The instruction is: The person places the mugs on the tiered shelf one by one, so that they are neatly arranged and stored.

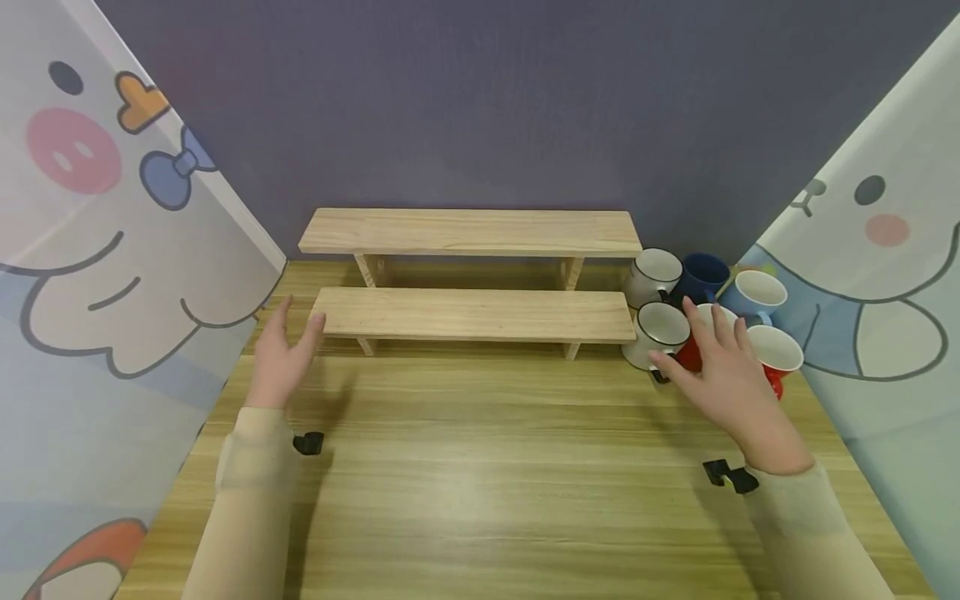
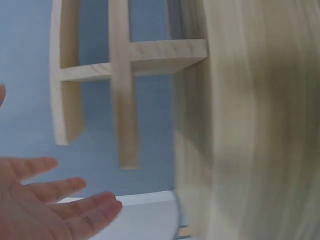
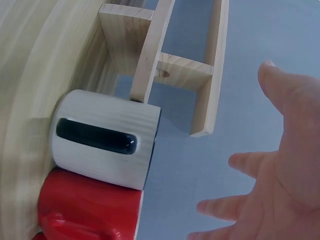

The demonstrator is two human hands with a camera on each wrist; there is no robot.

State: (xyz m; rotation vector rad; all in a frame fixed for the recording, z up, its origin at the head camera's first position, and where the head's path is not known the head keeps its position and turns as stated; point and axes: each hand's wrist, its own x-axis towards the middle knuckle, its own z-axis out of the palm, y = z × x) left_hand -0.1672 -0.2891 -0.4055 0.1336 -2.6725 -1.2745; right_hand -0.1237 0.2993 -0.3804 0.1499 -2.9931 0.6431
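My right hand (image 1: 716, 379), fingers spread, hovers over a cluster of mugs at the right of the table and holds nothing. Beneath it are a white mug with a dark rim and black handle (image 1: 660, 333) and a red mug (image 1: 692, 357) that the hand partly covers. Around these stand another white mug (image 1: 651, 279), a dark blue mug (image 1: 701, 277), a light blue mug (image 1: 756, 292) and a second red mug (image 1: 776, 350). My left hand (image 1: 281, 354) is raised beside the left end of a two-tier wooden shelf (image 1: 480, 315), thumb and fingers apart, touching nothing.
The shelf's upper board (image 1: 472, 232) stands at the back, near a dark grey wall (image 1: 480, 108). Panels printed with cartoon figures (image 1: 885, 275) close off both sides. The wood-grain table (image 1: 480, 467) extends in front of the shelf.
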